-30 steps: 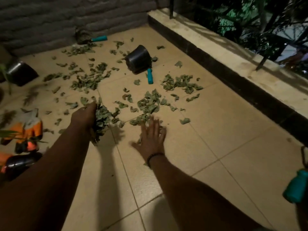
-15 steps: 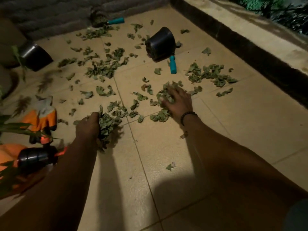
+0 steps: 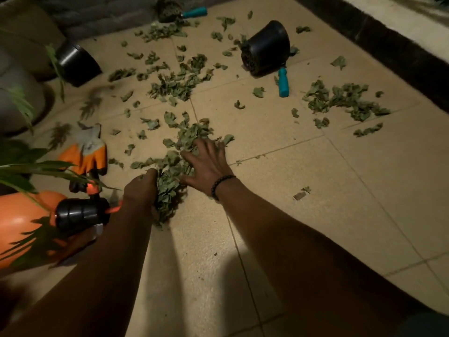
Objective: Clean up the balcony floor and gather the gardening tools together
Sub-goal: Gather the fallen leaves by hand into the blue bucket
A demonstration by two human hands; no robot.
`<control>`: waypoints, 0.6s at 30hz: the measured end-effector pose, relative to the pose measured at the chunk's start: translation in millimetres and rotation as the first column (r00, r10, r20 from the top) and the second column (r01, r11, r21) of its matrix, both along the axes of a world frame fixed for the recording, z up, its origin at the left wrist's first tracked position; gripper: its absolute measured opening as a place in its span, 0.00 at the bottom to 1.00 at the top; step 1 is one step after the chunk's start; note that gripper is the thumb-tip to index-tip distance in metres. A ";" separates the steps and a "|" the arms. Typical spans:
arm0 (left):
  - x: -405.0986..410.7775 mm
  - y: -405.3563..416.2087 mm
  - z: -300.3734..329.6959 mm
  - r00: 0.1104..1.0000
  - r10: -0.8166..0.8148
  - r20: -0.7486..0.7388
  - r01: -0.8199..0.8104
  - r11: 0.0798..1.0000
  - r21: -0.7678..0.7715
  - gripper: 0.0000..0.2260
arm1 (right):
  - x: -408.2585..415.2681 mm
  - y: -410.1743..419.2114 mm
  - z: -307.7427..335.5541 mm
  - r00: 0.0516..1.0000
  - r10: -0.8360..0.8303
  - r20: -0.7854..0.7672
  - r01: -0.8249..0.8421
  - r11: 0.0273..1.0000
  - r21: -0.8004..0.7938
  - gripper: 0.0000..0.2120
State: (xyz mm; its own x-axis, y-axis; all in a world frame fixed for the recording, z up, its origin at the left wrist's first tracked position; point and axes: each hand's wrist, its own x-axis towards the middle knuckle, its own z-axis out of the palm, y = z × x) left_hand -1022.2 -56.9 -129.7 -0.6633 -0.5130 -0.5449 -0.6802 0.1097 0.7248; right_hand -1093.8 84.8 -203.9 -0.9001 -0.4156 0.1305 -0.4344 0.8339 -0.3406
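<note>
Beige balcony tiles [image 3: 279, 215] are seen strewn with dry leaves [image 3: 175, 86] under dim light. A bunch of leaves [image 3: 167, 190] is clutched in the left hand [image 3: 141, 188], its grip curled round them. Since half a second ago the right hand [image 3: 209, 164], fingers spread flat, has been drawn back toward that grip, and a loose heap has been raked in with it; the pile is being consolidated, though much litter remains beyond. Farther out from the grip, a teal-handled tool [image 3: 283, 82] lies by a tipped black pot [image 3: 267, 48]; another teal handle [image 3: 194, 12] lies at the wall. No writing can be read.
</note>
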 end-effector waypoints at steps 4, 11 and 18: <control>-5.8 -3.4 0.6 0.999 0.042 -0.034 -0.045 0.996 -0.082 0.26 | -3.0 -7.9 2.5 0.985 -0.044 -0.168 0.030 0.996 -0.089 0.13; -11.3 -1.4 -2.8 0.996 0.065 -0.068 -0.068 0.997 -0.044 0.23 | -1.9 7.2 10.4 0.963 -0.270 0.011 0.223 0.770 -0.598 0.13; -15.2 -17.8 -12.4 0.999 0.001 -0.039 -0.004 0.997 -0.083 0.29 | -47.4 22.1 3.3 0.953 -0.303 0.011 0.292 0.905 -0.308 0.25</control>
